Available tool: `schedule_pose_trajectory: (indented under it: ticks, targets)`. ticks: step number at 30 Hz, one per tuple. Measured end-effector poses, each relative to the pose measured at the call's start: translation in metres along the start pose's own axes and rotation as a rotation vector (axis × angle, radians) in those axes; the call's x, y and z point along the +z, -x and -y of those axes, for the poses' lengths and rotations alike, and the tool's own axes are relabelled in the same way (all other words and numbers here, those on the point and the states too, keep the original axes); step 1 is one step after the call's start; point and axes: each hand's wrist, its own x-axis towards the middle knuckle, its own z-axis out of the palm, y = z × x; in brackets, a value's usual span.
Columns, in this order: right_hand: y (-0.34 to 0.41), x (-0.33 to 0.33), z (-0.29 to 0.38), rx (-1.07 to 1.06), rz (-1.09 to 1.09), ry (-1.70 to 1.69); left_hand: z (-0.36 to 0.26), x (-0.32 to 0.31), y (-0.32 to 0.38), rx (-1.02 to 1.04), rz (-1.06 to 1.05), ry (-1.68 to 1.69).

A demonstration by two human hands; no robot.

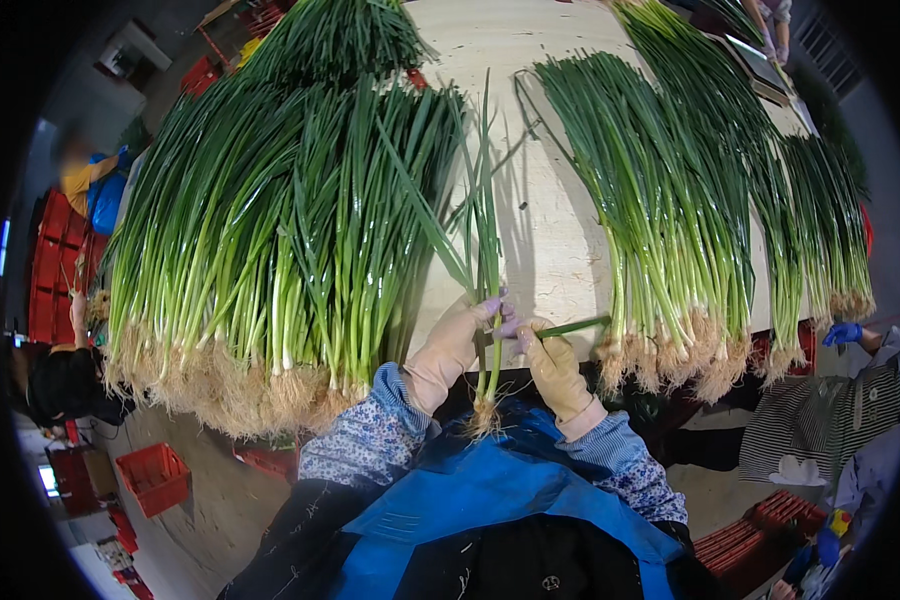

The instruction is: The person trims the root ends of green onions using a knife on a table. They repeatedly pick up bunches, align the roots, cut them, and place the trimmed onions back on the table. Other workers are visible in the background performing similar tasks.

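My left hand [450, 345], in a pale glove with purple fingertips, grips a couple of green onions [497, 349] upright, roots hanging down over my blue apron. My right hand [559, 367], gloved too, is pinched on a green leaf [576, 326] that points right; its fingertips meet the stalks beside my left fingers. To the left lies a broad heap of green onions [270, 247] with bushy roots towards me. A smaller pile of green onions [660, 225] lies to the right on the pale wooden table [562, 255].
More green onions [832, 217] lie far right, near a blue-gloved hand [842, 334] of a person in a striped apron. Other people stand at the left and upper right. A red crate [154, 478] is on the floor at left; stacked red crates [757, 529] stand lower right.
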Motion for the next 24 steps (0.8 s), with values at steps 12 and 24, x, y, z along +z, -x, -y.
schedule_pose_trajectory:
  ticks: [12,24]
  targets:
    - [0.171,-0.120,0.026,0.577,-0.187,-0.201,-0.021,0.001,-0.016,0.016,-0.004,-0.156]
    - [0.238,-0.215,-0.105,0.909,0.065,0.657,-0.076,-0.030,0.074,0.110,-0.018,-0.553]
